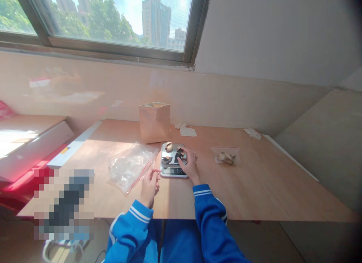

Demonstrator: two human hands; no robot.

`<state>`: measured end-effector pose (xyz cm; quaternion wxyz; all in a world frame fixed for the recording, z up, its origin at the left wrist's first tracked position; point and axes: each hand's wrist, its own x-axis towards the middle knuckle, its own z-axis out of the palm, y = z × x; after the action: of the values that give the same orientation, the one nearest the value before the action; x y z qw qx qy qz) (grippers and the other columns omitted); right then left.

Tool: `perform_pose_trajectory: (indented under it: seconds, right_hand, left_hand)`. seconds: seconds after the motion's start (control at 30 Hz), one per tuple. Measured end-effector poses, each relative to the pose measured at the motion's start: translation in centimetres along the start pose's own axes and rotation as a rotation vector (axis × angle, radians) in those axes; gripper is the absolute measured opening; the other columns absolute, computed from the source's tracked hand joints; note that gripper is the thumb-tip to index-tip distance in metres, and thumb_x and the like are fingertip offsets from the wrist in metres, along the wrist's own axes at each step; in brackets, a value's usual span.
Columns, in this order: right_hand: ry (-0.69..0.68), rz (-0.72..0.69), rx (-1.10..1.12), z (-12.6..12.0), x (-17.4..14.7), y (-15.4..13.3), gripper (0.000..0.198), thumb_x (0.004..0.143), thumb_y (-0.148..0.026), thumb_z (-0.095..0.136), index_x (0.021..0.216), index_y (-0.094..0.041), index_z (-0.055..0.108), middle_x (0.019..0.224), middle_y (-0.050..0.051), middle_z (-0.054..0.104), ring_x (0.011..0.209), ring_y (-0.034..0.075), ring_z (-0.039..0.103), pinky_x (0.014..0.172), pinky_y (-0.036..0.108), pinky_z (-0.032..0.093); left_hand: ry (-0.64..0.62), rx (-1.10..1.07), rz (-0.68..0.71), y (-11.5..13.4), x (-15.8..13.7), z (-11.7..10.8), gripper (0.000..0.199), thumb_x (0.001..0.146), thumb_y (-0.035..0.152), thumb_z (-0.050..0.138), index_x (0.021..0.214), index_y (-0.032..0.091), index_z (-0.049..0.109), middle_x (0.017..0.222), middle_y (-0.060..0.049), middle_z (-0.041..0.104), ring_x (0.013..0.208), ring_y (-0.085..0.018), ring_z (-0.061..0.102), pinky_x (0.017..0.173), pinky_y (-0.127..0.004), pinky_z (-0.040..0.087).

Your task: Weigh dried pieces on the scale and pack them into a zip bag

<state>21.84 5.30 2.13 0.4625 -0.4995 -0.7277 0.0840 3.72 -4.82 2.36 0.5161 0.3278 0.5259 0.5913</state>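
A white digital kitchen scale [173, 174] lies on the table in front of me, with several dark and pale curved pieces on its plate, perhaps dried mushroom or shell. One rounded pale piece [169, 146] sits at the plate's back left. Another dark-and-pale piece [167, 160] is at the front left. My right hand [190, 165] reaches over the plate's right side, thumb and fingers closed around a dark piece [178, 156]. My left hand [150, 184] rests beside the scale's front left corner, index finger stretched towards it, holding nothing visible.
Left of the scale lies a large clear zip bag [128, 166]. A small zip bag [225, 156] with pale pieces is on the right. Behind stand a brown paper bag [155, 123], a white card [188, 132] and crumpled tissue [252, 133] near the wall.
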Motion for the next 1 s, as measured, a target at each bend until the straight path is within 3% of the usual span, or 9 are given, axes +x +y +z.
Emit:
perform_pose_trajectory:
  seconds: [0.17,0.27,0.33,0.47,0.6,0.7,0.77,1.0]
  right_hand:
    - [0.069,0.056,-0.049,-0.2,-1.0,0.4,0.040,0.084,-0.038,0.063,0.119,-0.020,0.058,0.098,0.007,0.063,0.096,0.025,0.054,0.089,0.039,0.036]
    - [0.055,0.071,-0.117,-0.1,-1.4,0.6,0.028,0.085,-0.042,0.062,0.105,-0.021,0.064,0.091,0.005,0.062,0.090,0.024,0.053,0.085,0.037,0.034]
    - [0.043,0.068,-0.132,-0.1,-1.6,0.5,0.022,0.088,-0.041,0.058,0.096,-0.023,0.066,0.092,0.005,0.063,0.089,0.023,0.053,0.084,0.036,0.032]
    - [0.082,0.058,-0.075,-0.4,-1.5,0.6,0.026,0.095,-0.038,0.046,0.100,-0.023,0.066,0.100,0.006,0.062,0.096,0.022,0.054,0.086,0.035,0.033]
    - [0.186,0.100,-0.059,-0.6,-1.2,1.3,0.030,0.098,-0.035,0.038,0.095,-0.021,0.065,0.099,0.007,0.064,0.098,0.022,0.055,0.088,0.036,0.033]
    - [0.222,0.128,-0.070,-0.5,-1.1,1.7,0.031,0.098,-0.032,0.036,0.092,-0.021,0.064,0.096,0.007,0.065,0.097,0.022,0.055,0.088,0.036,0.033]
    - [0.232,0.141,-0.075,-0.5,-1.1,1.9,0.032,0.099,-0.031,0.035,0.090,-0.021,0.065,0.096,0.007,0.064,0.097,0.022,0.054,0.088,0.037,0.032]
    - [0.268,0.150,-0.062,-0.6,-1.0,1.6,0.034,0.099,-0.032,0.034,0.085,-0.020,0.063,0.093,0.007,0.063,0.092,0.022,0.055,0.086,0.037,0.033]
  left_hand:
    - [-0.009,0.024,0.002,0.0,0.0,-0.1,0.028,0.080,0.046,0.059,0.089,0.020,0.056,0.065,0.007,0.047,0.038,-0.001,0.035,0.032,-0.012,0.022]
    - [-0.023,0.044,0.023,-0.2,0.1,-0.1,0.028,0.081,0.047,0.058,0.090,0.020,0.056,0.065,0.007,0.047,0.038,-0.002,0.035,0.033,-0.012,0.023]
    - [-0.025,0.051,0.030,-0.4,0.2,-0.2,0.028,0.082,0.047,0.057,0.090,0.020,0.056,0.066,0.006,0.047,0.038,-0.002,0.035,0.033,-0.012,0.022]
    - [0.021,0.150,0.138,-0.2,0.0,-0.3,0.026,0.086,0.044,0.053,0.095,0.020,0.059,0.071,0.003,0.051,0.043,-0.005,0.040,0.037,-0.016,0.030]
    - [0.059,0.482,0.474,0.6,0.0,0.7,0.022,0.089,0.031,0.053,0.104,0.020,0.064,0.096,-0.008,0.062,0.075,-0.017,0.060,0.066,-0.029,0.051]
    - [0.023,0.719,0.683,0.9,1.2,2.1,0.032,0.088,0.022,0.051,0.119,0.020,0.060,0.120,-0.013,0.061,0.111,-0.027,0.055,0.095,-0.045,0.045]
    - [0.018,0.848,0.731,0.9,2.5,2.8,0.034,0.087,0.021,0.054,0.120,0.018,0.060,0.131,-0.015,0.057,0.120,-0.031,0.049,0.103,-0.050,0.038]
    - [0.027,0.958,0.723,1.5,5.3,2.5,0.021,0.091,0.030,0.053,0.105,0.021,0.066,0.101,-0.010,0.068,0.098,-0.028,0.053,0.090,-0.044,0.043]
